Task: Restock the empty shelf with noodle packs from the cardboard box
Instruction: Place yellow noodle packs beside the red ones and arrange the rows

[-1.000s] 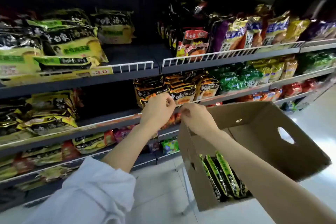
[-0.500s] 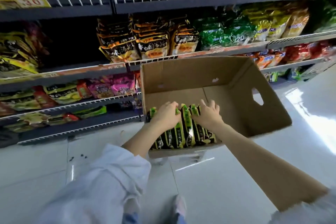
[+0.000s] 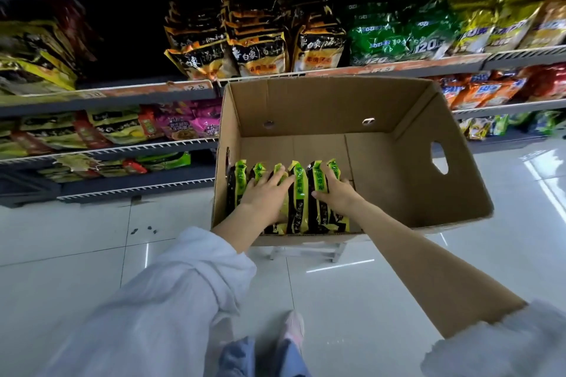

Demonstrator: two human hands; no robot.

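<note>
In a shop aisle lined with stocked shelving [image 3: 196,95], where a dark gap [image 3: 128,49] shows on the middle shelf to the left of the orange-and-black packs [image 3: 257,52], a person leans over an open cardboard box [image 3: 407,168] that rests on a small white stand [image 3: 306,251] on the glossy tiled floor [image 3: 459,254]. The box is largely bare inside; a single row of green-and-black noodle packs [image 3: 298,193] stands on edge along its near-left wall. The left hand [image 3: 263,196] lies over the left packs with its fingers spread and pressing down among them, while the right hand [image 3: 333,190] curls over the two rightmost packs, thumb against the inner one; whether either hand has closed a firm hold yet cannot be told from here, as the fingertips are buried between wrappers. The step in hand appears to be gathering a bundle to lift out. It would go best if both hands squeeze the row inward from its two ends, so that the slippery wrappers lift as one block and not singly, rise straight clear of the box wall, and travel up and left to the gap with labels facing the aisle
</note>
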